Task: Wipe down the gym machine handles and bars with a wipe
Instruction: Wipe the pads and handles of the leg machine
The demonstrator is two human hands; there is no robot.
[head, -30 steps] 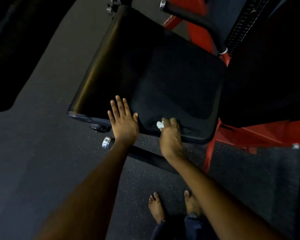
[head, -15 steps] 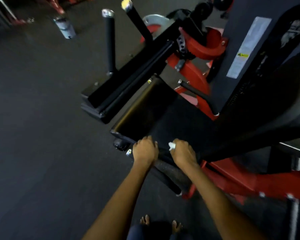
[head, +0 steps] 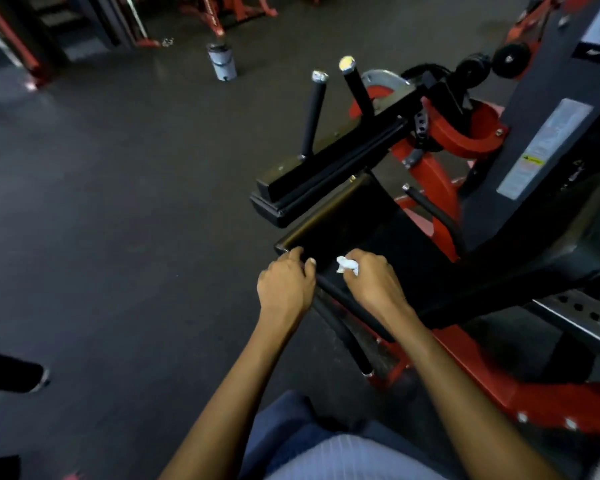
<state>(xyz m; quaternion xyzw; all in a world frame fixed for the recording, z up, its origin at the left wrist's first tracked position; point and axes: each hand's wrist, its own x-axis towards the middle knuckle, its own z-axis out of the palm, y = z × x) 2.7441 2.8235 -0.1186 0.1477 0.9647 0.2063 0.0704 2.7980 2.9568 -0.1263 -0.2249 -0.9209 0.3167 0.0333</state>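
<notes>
My right hand (head: 371,285) is closed around a crumpled white wipe (head: 347,265) at the near edge of the black seat pad (head: 354,230) of a red and black gym machine. My left hand (head: 284,289) grips the near left corner of the seat, fingers curled over the end of a black side handle (head: 340,327) that runs down toward me. A second black side handle (head: 433,213) sits on the far side of the seat. Two upright black grips (head: 314,116) with silver caps rise from a black arm pad (head: 326,174) beyond the seat.
The machine's dark weight-stack tower (head: 548,150) with a warning label stands at the right, over a red base frame (head: 499,386). A grey canister (head: 221,62) stands on the dark rubber floor at the back. More red machine frames (head: 222,12) line the far edge.
The view has pulled back and tilted up, showing more of the machine. My left hand went from flat on the seat to curled at its corner. My right hand keeps hold of the wipe.
</notes>
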